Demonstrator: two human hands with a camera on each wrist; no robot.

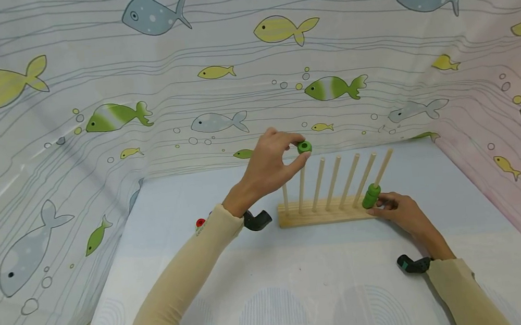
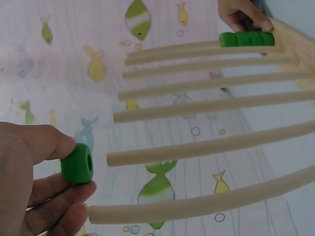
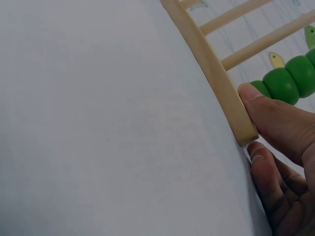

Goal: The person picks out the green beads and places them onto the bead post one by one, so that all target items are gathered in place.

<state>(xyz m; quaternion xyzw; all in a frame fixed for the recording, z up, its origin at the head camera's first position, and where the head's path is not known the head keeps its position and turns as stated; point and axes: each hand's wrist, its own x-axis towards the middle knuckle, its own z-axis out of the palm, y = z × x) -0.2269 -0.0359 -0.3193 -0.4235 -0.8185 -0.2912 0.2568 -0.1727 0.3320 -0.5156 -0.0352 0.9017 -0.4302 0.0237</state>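
Between thumb and fingers, my left hand point(image 1: 265, 163) pinches a green bead point(image 2: 73, 166) with a hole through it. The bead is just above the top of a peg toward the left of a wooden peg rack point(image 1: 327, 219). Several green beads point(image 1: 371, 197) are stacked low on the rightmost peg; the other pegs are bare. My right hand point(image 1: 405, 213) grips the right end of the rack's base, the thumb on top beside the stack and curled fingers at the end, as the right wrist view shows.
A small red bead point(image 1: 200, 221) shows past my left sleeve, mostly hidden. Black wrist cameras point(image 1: 258, 221) sit on both wrists. The table point(image 1: 299, 268) has a pale patterned cover. Behind it rises a fish-printed cloth point(image 1: 158, 78).
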